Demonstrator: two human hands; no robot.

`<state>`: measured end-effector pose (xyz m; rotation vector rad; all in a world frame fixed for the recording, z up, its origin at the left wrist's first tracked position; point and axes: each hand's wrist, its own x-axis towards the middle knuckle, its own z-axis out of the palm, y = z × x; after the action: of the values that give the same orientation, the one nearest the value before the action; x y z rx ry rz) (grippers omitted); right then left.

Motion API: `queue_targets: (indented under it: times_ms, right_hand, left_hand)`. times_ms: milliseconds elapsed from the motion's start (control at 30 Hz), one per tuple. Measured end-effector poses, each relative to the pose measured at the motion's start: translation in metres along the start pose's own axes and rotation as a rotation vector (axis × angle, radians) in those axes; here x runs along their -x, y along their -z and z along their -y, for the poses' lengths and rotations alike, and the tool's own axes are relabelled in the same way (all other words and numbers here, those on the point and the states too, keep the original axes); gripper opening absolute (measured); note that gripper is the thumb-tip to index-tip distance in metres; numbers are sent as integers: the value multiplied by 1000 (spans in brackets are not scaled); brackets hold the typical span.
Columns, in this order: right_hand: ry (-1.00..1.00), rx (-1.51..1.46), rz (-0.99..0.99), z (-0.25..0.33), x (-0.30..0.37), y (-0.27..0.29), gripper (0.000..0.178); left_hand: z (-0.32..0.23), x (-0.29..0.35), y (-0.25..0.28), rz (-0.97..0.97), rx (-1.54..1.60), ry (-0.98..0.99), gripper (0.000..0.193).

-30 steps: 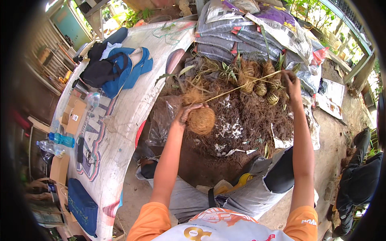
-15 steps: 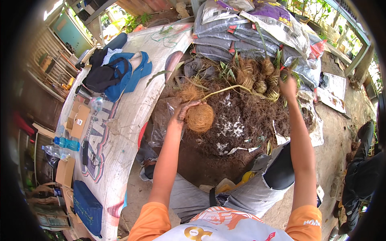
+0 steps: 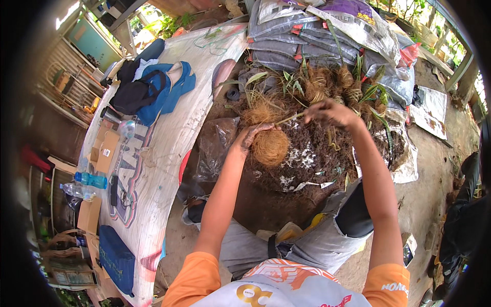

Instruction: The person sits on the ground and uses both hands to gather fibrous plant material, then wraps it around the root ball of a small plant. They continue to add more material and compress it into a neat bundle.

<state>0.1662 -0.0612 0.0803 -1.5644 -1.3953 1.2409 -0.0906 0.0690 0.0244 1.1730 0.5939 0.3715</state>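
Note:
My left hand (image 3: 254, 134) is closed on a round ball of brown coconut fibre (image 3: 270, 148), holding it from its upper left side above the heap. A thin yellow-green strip (image 3: 290, 119) runs from the top of the ball up to the right. My right hand (image 3: 330, 113) is closed at the far end of that strip, its fingers pinched together. Beyond the hands stand several fibre-wrapped plant bundles (image 3: 314, 88) with long green leaves. More loose fibre (image 3: 263, 110) lies just behind the ball.
Dark soil mix (image 3: 312, 158) with white patches lies heaped on the ground before me. Filled sacks (image 3: 286, 43) are stacked behind it. A long pale board (image 3: 169, 153) at left carries a blue bag (image 3: 171, 92), bottles (image 3: 91, 180) and boxes. A dark-clothed leg (image 3: 458, 215) shows at right.
My right hand has come from the plant bundles at far right back toward the ball and now grips the strip. The ball appears a little farther right in my left hand.

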Motion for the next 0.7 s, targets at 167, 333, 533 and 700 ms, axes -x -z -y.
queue_targets:
  times_ms: [167,333,533,700]
  right_hand:
    - [29,161,-695,-17,32,69,29]
    - [-109,173,-1037,-57,55,123,31]
    - [81,-138,-1633,-124,95,189,35]
    - [-610,830,-1497,-112,63,146,41]
  left_hand:
    - [3,6,28,-90,70,-23,30]
    - [-8,12,22,-70,-1,-53,28]
    - [-9,9,20,-73,-65,-61,28]
    - [2,0,28,-122,-2,22,33]
